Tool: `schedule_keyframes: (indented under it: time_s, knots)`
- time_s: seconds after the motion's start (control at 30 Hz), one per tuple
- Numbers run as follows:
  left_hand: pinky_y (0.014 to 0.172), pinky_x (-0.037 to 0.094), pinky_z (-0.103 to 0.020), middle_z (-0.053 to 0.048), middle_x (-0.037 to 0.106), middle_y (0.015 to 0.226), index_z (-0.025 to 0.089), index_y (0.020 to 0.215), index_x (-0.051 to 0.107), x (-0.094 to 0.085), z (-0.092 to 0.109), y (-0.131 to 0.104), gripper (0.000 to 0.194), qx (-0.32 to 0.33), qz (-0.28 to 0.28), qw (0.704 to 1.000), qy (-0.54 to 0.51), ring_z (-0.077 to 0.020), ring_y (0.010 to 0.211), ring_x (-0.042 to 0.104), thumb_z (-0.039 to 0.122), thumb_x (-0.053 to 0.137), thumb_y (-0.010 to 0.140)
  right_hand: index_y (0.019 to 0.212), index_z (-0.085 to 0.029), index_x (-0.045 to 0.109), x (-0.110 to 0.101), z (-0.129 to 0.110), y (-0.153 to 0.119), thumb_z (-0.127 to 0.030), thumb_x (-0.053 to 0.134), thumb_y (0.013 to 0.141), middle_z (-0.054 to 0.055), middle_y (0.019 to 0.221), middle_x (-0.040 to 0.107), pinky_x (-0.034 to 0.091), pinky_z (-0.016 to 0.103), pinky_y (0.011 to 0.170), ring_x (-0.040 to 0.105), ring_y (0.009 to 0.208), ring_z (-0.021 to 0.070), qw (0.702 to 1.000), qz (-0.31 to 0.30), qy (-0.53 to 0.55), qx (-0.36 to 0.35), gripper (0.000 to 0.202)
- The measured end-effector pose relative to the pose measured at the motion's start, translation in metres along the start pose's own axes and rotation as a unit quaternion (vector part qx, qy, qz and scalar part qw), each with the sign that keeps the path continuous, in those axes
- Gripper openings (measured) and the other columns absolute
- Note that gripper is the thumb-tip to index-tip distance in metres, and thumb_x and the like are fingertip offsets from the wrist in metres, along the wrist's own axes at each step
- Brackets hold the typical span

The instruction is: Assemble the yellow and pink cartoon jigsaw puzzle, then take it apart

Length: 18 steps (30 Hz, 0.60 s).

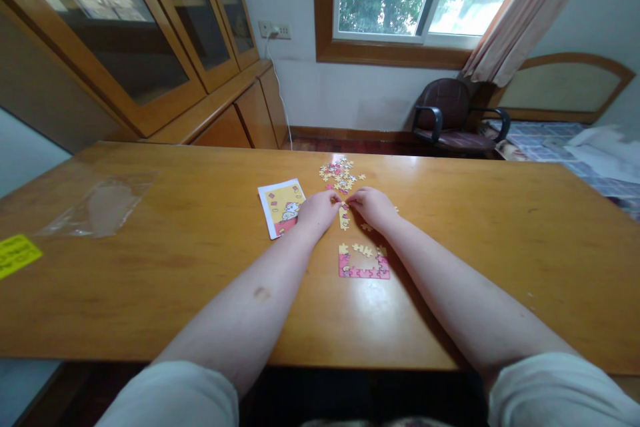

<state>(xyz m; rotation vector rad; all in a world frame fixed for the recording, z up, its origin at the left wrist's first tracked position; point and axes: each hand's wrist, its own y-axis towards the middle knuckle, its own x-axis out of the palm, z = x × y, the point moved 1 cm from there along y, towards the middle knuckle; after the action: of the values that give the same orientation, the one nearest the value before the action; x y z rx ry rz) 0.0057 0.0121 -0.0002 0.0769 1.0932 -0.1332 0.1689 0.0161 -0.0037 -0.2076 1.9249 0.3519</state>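
My left hand (323,208) and my right hand (371,205) meet fingertip to fingertip over a short yellow strip of joined puzzle pieces (344,217). Both hands pinch at the strip's upper end, where a small yellow piece shows between them; which fingers grip it is partly hidden. Just beyond lies a heap of loose puzzle pieces (343,172), yellow, pink and white. Nearer to me is a partly joined puzzle frame (365,273), pink along the bottom and sides, with several yellow pieces at its top. A picture card (274,212) with a white cartoon figure lies beside my left hand, partly covered by it.
The wooden table (200,213) spans the view. At its left lie a clear plastic bag (107,207) and a yellow label (19,255). Behind it stand a glass-door cabinet (200,73) and a dark armchair (450,113).
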Motion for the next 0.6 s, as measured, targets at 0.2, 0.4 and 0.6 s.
schedule_keyframes:
  time_s: [0.2, 0.4, 0.6]
  knots:
    - [0.074, 0.047, -0.031, -0.002, 0.072, 0.093, 0.03, 0.095, 0.069, -0.001, 0.0, 0.0, 0.021, 0.001, 0.001, 1.0, 0.004, -0.0223, 0.085, 0.064, 0.039, 0.055, 0.082, 0.097, -0.022, 0.073, -0.005, -0.003, -0.003, -0.025, 0.052, 0.089, 0.005, 0.099, 0.068, 0.044, 0.024, 0.08, 0.062, 0.089, 0.0166, 1.0, 0.008, 0.005, 0.004, 0.023]
    - [0.073, 0.047, -0.031, -0.001, 0.072, 0.094, 0.03, 0.095, 0.069, -0.002, -0.001, 0.0, 0.022, -0.002, -0.002, 1.0, 0.0, -0.022, 0.085, 0.064, 0.039, 0.054, 0.082, 0.091, -0.024, 0.074, -0.012, 0.005, -0.007, -0.012, 0.048, 0.085, 0.004, 0.102, 0.064, 0.045, 0.025, 0.083, 0.06, 0.089, 0.0154, 1.0, 0.015, 0.004, 0.0, 0.029]
    - [0.074, 0.047, -0.03, -0.002, 0.072, 0.094, 0.03, 0.096, 0.07, 0.0, -0.002, 0.001, 0.023, -0.007, -0.003, 1.0, -0.002, -0.0219, 0.085, 0.064, 0.04, 0.055, 0.082, 0.095, -0.021, 0.073, -0.037, 0.011, -0.01, -0.012, 0.046, 0.086, 0.006, 0.104, 0.066, 0.046, 0.027, 0.085, 0.062, 0.091, 0.0167, 0.998, 0.059, 0.025, 0.007, 0.03]
